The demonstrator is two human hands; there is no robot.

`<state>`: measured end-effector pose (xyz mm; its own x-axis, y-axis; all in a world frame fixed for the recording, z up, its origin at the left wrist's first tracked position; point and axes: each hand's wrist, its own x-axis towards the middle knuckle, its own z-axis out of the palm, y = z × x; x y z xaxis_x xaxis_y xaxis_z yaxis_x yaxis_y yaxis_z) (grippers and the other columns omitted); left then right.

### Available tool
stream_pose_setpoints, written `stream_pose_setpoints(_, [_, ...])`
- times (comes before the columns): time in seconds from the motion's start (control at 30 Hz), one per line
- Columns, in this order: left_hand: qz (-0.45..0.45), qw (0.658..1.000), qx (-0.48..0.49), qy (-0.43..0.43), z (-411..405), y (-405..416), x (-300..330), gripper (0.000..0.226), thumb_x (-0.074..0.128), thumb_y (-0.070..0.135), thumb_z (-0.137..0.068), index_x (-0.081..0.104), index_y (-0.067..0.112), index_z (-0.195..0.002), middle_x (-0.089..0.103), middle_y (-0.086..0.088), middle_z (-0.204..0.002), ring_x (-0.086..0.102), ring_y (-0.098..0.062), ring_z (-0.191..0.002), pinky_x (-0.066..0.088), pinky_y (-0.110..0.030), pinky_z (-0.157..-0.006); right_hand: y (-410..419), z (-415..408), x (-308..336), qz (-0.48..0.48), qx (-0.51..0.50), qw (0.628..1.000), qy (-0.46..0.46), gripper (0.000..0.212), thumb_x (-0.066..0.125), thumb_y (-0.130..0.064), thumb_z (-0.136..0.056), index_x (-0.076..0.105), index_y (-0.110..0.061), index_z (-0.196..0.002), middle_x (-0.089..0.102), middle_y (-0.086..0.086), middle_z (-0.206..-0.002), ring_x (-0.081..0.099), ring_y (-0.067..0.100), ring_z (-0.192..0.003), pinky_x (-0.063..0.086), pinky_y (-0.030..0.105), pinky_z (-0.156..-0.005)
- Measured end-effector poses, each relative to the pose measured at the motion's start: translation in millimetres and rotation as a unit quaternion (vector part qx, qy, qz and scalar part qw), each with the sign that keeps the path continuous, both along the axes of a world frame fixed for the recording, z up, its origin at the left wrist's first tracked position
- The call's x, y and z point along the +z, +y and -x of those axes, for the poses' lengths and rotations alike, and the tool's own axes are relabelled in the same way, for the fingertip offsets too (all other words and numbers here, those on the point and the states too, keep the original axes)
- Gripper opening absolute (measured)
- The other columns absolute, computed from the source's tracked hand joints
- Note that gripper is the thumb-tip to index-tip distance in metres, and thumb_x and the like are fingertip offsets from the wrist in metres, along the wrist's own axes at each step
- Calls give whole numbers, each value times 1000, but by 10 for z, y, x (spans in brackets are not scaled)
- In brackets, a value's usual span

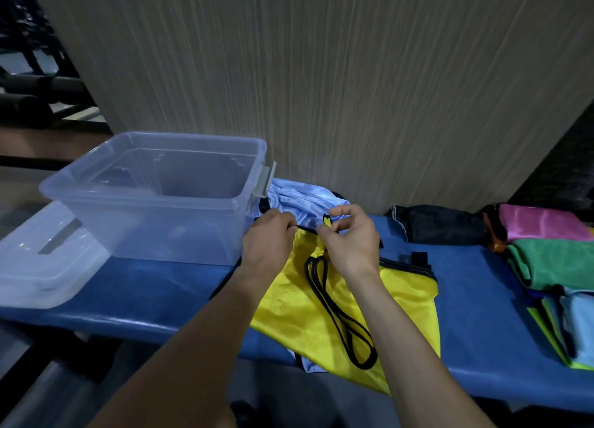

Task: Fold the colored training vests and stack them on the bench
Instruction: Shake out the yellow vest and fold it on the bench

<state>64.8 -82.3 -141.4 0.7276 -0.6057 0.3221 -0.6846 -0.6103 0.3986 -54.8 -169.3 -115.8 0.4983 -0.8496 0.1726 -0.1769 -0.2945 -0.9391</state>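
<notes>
A yellow vest [289, 308] with black trim lies spread on the blue bench [160, 286], its lower part hanging over the front edge. My left hand [266, 239] pinches the vest's black top edge. My right hand [350, 234] pinches the same edge a little to the right, lifting a yellow tip. A light blue vest [299, 201] lies crumpled behind my hands and partly under the yellow one. Folded vests are stacked at the right: pink [540, 223], green [556, 263], and light blue [578, 324] over a lime one.
An empty clear plastic bin [154, 196] stands on the bench at the left, its lid [41, 267] lying beside it. A dark vest [443, 223] lies by the wall [321, 74] behind the bench.
</notes>
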Motion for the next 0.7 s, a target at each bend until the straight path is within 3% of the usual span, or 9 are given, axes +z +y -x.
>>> stream_pose_setpoints(0.13, [4, 999, 24, 30, -22, -59, -35, 15, 57, 24, -99, 67, 19, -109, 67, -3, -107, 64, -26, -100, 46, -32, -77, 48, -5, 80, 32, 8, 998, -48, 22, 73, -11, -85, 64, -21, -102, 65, 5, -74, 53, 5, -59, 41, 12, -60])
stream_pose_setpoints(0.23, [150, 982, 1, 114, 26, -12, 87, 21, 55, 16, -98, 70, 20, -112, 73, 0, -101, 68, -18, -93, 47, -24, -76, 99, -68, 96, 43, 25, 997, -52, 24, 72, -9, -85, 63, -23, -103, 63, 6, -75, 51, 8, -58, 44, 21, -62])
stream_pose_setpoints(0.27, [225, 956, -20, 189, 45, 11, 149, 20, 53, 17, -100, 71, 20, -108, 74, 2, -95, 69, -16, -89, 50, -25, -75, 110, -98, 91, 41, 29, 998, -48, 24, 72, -10, -85, 63, -23, -103, 64, 6, -75, 52, 9, -58, 45, 24, -64])
stream_pose_setpoints(0.33, [302, 867, -55, 392, 115, 66, 260, 27, 48, 28, -104, 74, 19, -101, 76, 1, -91, 71, -16, -86, 53, -27, -72, 128, -160, 64, 26, 47, 998, -39, 23, 72, -12, -86, 63, -23, -105, 64, 4, -75, 54, 11, -61, 45, 23, -64])
stream_pose_setpoints(0.4, [259, 836, -80, 478, 98, 116, 203, 42, 44, 49, -103, 76, 22, -101, 77, 4, -102, 71, -12, -98, 52, -28, -84, 152, -206, 30, -3, 89, 996, -22, 22, 68, -13, -90, 62, -23, -109, 63, -1, -74, 59, 11, -65, 45, 23, -65])
stream_pose_setpoints(0.5, [224, 846, -76, 479, 49, 146, 34, 43, 49, 59, -99, 78, 28, -104, 77, 11, -106, 67, -5, -108, 48, -30, -98, 151, -183, -64, -72, 176, 982, -14, 23, 57, -12, -98, 60, -18, -120, 68, 3, -82, 65, 8, -69, 50, 29, -74])
stream_pose_setpoints(0.63, [190, 884, -73, 422, 103, 118, -32, 26, 58, 42, -101, 76, 24, -99, 76, 4, -100, 67, -7, -96, 47, -28, -84, 34, 24, -98, -131, 211, 967, -57, 25, 43, -7, -105, 60, -16, -120, 68, 4, -92, 70, 17, -78, 56, 40, -83])
stream_pose_setpoints(0.7, [156, 917, -70, 361, 122, 97, -70, 18, 62, 34, -100, 73, 20, -97, 74, -3, -97, 67, -17, -91, 48, -32, -77, -88, 183, -56, -84, 184, 978, -44, 27, 46, -4, -102, 62, -19, -116, 66, 1, -93, 70, 20, -77, 57, 42, -79])
